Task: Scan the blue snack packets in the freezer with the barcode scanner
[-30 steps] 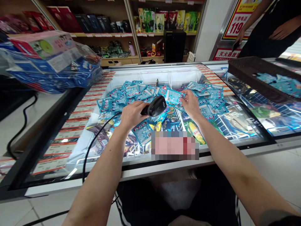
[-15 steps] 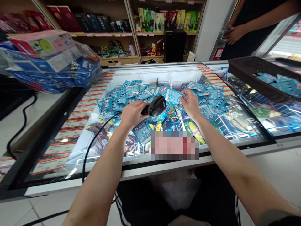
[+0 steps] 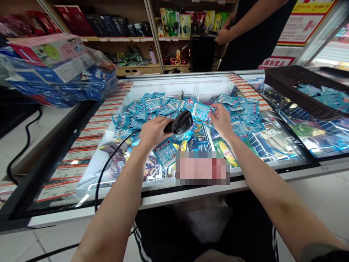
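Note:
My left hand (image 3: 155, 131) is closed around the handle of a black corded barcode scanner (image 3: 182, 123), its head tilted toward the right. Between the thumb and fingers of my right hand (image 3: 220, 118) is the edge of a blue packet (image 3: 201, 110), just beyond the scanner head. Many similar blue packets lie on the glass top in a left pile (image 3: 139, 115) and a right pile (image 3: 247, 112). One single blue packet (image 3: 165, 153) rests nearer to me, below the scanner. The scanner's black cable (image 3: 101, 178) runs down past my left forearm.
Beneath the glass of the chest freezer (image 3: 163, 202) are wire baskets and wrapped goods. Plastic-wrapped boxes (image 3: 57, 72) stand at the left. A brown basket (image 3: 300, 94) holding blue packets sits at the right. Behind the freezer, a person (image 3: 253, 32) stands before stocked shelves (image 3: 131, 38).
The person behind the freezer has moved to the left, uncovering red and yellow signs. My hands, the scanner and the held packet stay practically where they were.

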### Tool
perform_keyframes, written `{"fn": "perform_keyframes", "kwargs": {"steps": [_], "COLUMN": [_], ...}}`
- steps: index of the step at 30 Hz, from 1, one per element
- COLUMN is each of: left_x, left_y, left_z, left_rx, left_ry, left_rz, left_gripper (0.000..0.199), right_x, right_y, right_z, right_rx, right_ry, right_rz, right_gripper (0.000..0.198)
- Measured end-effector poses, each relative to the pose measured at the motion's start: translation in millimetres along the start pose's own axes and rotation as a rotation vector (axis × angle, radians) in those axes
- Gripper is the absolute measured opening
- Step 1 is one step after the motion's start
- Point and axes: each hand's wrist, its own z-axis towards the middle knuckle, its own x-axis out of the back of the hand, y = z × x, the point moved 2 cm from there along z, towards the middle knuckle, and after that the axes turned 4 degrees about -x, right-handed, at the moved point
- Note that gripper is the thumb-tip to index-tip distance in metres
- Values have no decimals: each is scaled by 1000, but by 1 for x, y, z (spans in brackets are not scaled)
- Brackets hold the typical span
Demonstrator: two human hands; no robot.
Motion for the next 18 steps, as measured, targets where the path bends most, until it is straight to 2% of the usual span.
{"fn": "perform_keyframes", "kwargs": {"steps": [7, 11, 13, 18], "left_x": [-1, -1, -1, -2], "left_y": [-6, -10, -10, -11], "left_z": [-2, -3, -3, -4], "left_rx": [5, 31, 35, 33], "left_ry": [38, 42, 44, 48], "left_rz": [61, 66, 59, 71], "left_gripper": [42, 40, 40, 39], "right_x": [26, 38, 37, 26], "right_y": [11, 6, 3, 2], "right_z": [5, 1, -2, -8], "right_rx": [-83, -53, -23, 74], "right_ry": [163, 211, 145, -230], "right_rz": [-217, -451, -544, -624], "right_gripper": [43, 38, 45, 71]}}
